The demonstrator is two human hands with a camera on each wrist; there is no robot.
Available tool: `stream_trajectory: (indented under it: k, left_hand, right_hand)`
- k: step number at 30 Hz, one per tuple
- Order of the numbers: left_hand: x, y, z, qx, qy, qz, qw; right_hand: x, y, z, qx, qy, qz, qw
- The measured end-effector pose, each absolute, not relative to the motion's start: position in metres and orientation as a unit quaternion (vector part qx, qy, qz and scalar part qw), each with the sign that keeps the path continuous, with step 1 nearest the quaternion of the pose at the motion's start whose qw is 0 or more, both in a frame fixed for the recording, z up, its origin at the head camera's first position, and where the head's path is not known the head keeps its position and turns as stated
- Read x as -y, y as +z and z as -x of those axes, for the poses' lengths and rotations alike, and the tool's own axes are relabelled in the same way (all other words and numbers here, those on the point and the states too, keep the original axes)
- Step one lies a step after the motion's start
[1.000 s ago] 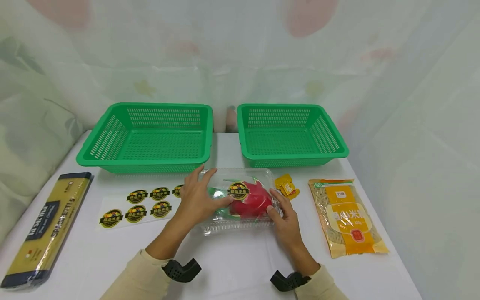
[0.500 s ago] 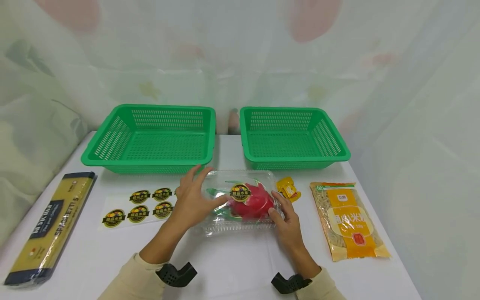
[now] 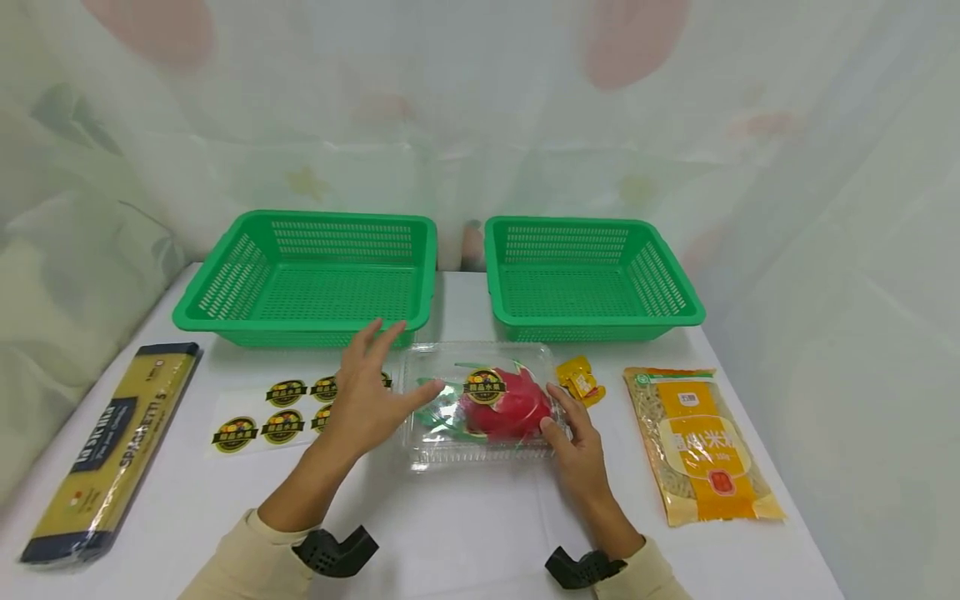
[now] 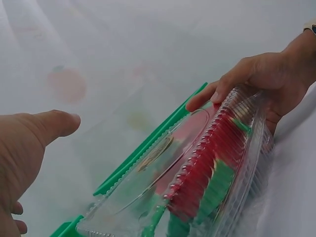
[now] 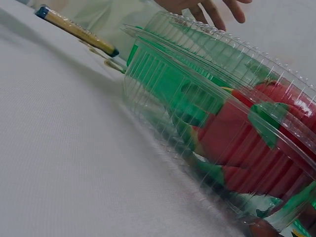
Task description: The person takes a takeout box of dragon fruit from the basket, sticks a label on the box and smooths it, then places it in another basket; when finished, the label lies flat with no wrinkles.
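Lifted off the lid since a second ago, the left hand point(image 3: 365, 398) now hovers at the clamshell's point(image 3: 480, 404) left end with fingers straight and spread, its thumb tip near the lid, holding nothing. Nearest the viewer, both cream sleeves point(image 3: 247, 562) enter from the bottom edge, each wrist wearing a black camera mount point(image 3: 333, 550). The right hand point(image 3: 576, 446) has not shifted: it rests at the clamshell's right end, thumb and fingers curled against the clear wall, gripping it. This clamshell lies closed on the white table point(image 3: 465, 533) between the two hands, with a red dragon fruit point(image 3: 506, 408) inside and a round sticker point(image 3: 485, 386) on its lid. Left of the clamshell lies a sticker sheet point(image 3: 277, 412), partly under the left hand, and farther left a spaghetti pack point(image 3: 112, 450). Just right of the clamshell is a small yellow sachet point(image 3: 579, 379), and beyond that a noodle bag point(image 3: 701, 442). Behind the clamshell stand two green baskets side by side, left basket point(image 3: 307, 279) and right basket point(image 3: 588, 275), before a pale curtain point(image 3: 480, 108).
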State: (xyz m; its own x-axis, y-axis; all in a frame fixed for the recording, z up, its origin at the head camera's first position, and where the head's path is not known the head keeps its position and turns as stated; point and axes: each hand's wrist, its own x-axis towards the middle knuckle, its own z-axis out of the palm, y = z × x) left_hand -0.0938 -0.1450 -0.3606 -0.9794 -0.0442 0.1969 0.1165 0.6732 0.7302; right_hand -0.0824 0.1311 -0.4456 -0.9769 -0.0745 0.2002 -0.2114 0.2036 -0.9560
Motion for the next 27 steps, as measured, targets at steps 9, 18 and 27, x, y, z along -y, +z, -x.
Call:
stream_trajectory:
  k: [9, 18, 27]
  left_hand:
    - [0.158, -0.358, 0.093, 0.906, -0.405, 0.022, 0.119]
    - [0.176, -0.355, 0.093, 0.906, -0.394, 0.014, 0.153]
    - [0.198, -0.347, 0.092, 0.91, -0.379, -0.001, 0.17]
  right_hand:
    - [-0.137, -0.471, 0.091, 0.771, 0.626, -0.099, 0.065]
    - [-0.136, -0.469, 0.09, 0.758, 0.641, -0.107, 0.066]
    - [-0.136, -0.47, 0.089, 0.766, 0.631, -0.102, 0.068]
